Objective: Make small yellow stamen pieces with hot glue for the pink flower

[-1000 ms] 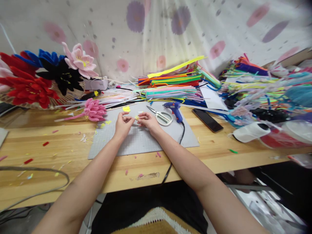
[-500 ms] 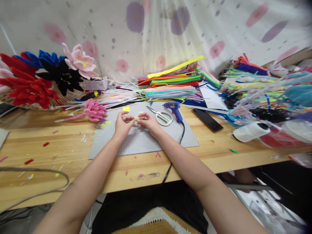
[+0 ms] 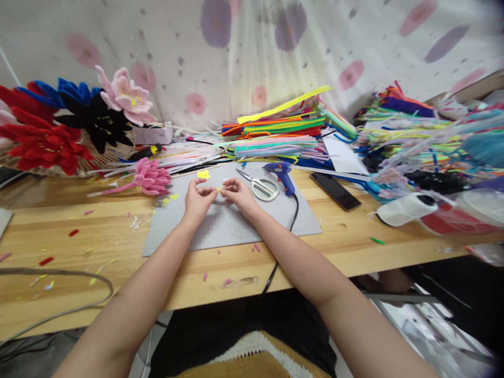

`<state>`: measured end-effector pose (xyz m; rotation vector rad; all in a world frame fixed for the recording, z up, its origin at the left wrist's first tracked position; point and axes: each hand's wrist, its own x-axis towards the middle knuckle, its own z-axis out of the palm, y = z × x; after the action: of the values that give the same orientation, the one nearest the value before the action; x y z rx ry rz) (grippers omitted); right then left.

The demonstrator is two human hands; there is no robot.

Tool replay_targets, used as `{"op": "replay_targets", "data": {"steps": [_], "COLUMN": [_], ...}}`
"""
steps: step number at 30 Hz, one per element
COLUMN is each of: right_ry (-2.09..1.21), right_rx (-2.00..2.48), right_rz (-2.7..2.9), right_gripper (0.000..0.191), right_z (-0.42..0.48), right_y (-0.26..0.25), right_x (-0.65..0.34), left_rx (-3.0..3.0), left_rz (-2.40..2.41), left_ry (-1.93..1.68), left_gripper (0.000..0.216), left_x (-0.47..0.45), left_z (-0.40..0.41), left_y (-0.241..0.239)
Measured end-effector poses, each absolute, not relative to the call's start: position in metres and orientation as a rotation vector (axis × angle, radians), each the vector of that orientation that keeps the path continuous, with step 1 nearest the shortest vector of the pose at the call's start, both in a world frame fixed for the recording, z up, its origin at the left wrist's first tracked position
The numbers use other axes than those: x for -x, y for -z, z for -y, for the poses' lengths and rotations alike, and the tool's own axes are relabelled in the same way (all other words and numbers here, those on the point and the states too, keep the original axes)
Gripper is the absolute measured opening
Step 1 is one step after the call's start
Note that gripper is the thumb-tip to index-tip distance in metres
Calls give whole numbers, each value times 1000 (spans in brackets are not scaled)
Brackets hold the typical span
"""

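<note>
My left hand (image 3: pixel 199 199) and my right hand (image 3: pixel 238 193) meet over the grey cutting mat (image 3: pixel 232 223). Both pinch a tiny yellow piece (image 3: pixel 219 189) between fingertips, just above the mat. White-handled scissors (image 3: pixel 260 186) lie directly right of my right hand. A blue glue gun (image 3: pixel 282 175) rests beyond them, its black cord trailing off the table edge. A pink pipe-cleaner flower (image 3: pixel 148 177) lies left of my left hand.
Stacks of coloured pipe cleaners (image 3: pixel 281 134) fill the back and right. Red, blue, black and pink flowers (image 3: pixel 79 118) sit at back left. A black phone (image 3: pixel 334 191) and a white tape roll (image 3: pixel 407 208) lie to the right. Coloured scraps litter the wooden table (image 3: pixel 102 247).
Both hands stay pinched together on the yellow piece with only small finger shifts. The view has shifted slightly.
</note>
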<state>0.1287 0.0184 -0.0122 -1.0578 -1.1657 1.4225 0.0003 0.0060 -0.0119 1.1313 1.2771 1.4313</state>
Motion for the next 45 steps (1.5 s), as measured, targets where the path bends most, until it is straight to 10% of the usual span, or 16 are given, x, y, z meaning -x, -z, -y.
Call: {"op": "replay_targets", "data": {"steps": [45], "right_ry": [-1415], "right_rx": [1008], "right_rz": [1344], "right_gripper": [32], "right_z": [-20], "right_y": [13], "right_x": [-137], "left_rx": [-1156], "left_rz": [-1294], "left_ry": [-1246], "left_gripper": [55], "left_x": [7], "left_z": [1], "left_y": [-7]}}
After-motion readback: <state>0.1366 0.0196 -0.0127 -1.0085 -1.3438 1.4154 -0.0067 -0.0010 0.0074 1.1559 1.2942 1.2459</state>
